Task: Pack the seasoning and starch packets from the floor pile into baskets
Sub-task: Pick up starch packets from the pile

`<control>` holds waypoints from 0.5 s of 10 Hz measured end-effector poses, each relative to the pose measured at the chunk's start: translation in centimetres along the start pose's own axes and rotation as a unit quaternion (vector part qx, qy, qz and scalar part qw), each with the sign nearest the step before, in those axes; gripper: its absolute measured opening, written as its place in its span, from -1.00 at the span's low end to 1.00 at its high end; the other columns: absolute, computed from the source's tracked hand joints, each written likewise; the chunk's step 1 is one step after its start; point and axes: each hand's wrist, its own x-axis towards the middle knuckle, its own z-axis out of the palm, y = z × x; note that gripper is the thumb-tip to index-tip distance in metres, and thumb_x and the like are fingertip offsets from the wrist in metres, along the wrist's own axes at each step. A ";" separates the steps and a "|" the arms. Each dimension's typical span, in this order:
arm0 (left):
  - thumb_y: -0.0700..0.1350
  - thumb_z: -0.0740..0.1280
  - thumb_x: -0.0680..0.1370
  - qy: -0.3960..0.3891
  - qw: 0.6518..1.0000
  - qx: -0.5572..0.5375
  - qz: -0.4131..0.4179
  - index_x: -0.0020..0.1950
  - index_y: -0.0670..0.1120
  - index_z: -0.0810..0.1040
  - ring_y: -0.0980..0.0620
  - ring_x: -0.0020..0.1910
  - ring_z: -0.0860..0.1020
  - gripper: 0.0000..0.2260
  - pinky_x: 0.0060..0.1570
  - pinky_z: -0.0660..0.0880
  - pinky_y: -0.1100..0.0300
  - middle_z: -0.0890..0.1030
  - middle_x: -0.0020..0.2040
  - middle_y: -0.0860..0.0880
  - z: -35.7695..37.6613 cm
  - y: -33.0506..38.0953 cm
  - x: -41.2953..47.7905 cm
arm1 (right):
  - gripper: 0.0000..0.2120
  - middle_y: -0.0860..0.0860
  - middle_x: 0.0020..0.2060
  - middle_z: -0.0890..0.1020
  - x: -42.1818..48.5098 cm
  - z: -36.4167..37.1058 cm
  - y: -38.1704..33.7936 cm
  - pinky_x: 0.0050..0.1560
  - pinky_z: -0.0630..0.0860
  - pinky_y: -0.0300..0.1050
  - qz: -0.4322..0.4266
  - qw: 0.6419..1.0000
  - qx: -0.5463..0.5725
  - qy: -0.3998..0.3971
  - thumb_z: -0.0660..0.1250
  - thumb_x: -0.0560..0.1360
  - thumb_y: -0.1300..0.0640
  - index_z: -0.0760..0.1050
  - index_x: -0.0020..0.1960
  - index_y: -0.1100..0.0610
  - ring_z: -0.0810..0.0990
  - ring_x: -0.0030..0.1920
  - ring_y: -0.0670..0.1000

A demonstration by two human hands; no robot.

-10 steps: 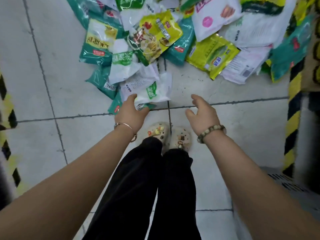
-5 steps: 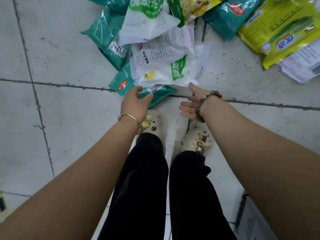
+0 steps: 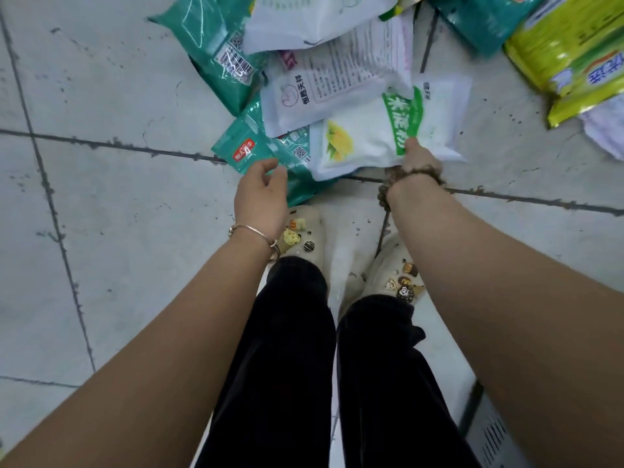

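Looking down from the head camera, we see our right hand point(image 3: 418, 160) pinching the near edge of a white starch packet point(image 3: 364, 143) with a green band and a corn picture. The packet lies at the near end of the floor pile, partly under a white printed packet point(image 3: 337, 82). Our left hand point(image 3: 261, 194) holds nothing, its fingers loosely bent over the corner of a teal packet point(image 3: 250, 150); we cannot tell whether they touch it. A yellow-green packet point(image 3: 567, 52) lies well apart to the right on the tiled floor point(image 3: 118, 231). A grey slotted container point(image 3: 489, 434) shows at the lower right edge.
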 end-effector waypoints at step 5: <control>-0.11 0.59 0.18 -0.326 0.941 -0.082 -0.038 0.10 -0.07 0.57 0.11 -0.11 0.64 -0.49 -0.05 0.57 0.22 0.68 -0.07 0.06 -2.9 1.7 -3.6 | -0.10 0.23 0.20 0.55 -10.2 -5.8 1.0 -0.01 0.59 -0.02 0.030 0.947 -0.019 -0.320 0.63 0.07 0.08 0.39 0.32 0.33 0.59 0.14 0.18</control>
